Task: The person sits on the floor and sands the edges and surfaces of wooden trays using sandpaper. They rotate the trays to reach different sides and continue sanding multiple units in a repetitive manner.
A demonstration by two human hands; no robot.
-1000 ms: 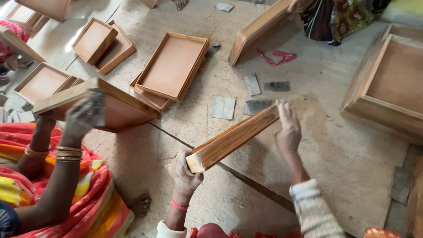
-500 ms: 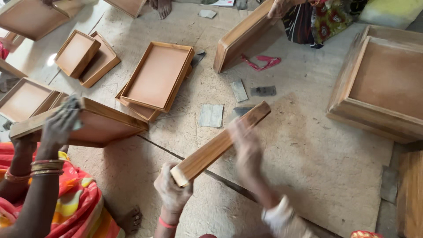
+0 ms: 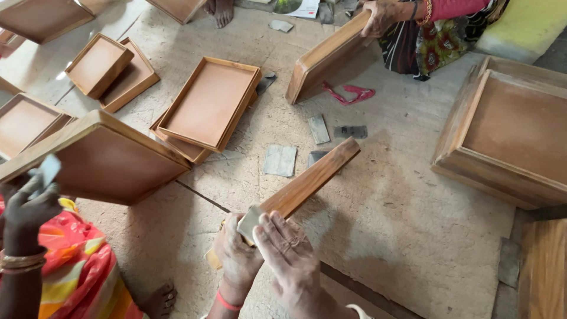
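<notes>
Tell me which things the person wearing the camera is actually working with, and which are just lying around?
In hand: wooden tray, sandpaper piece, left hand, right hand.
Lying about: stacked trays, loose sandpaper sheets, red cloth scrap, big wooden box.

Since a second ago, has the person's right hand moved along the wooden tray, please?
Yes. The right hand slid from the wooden tray's far end to its near end, beside the left hand.
</notes>
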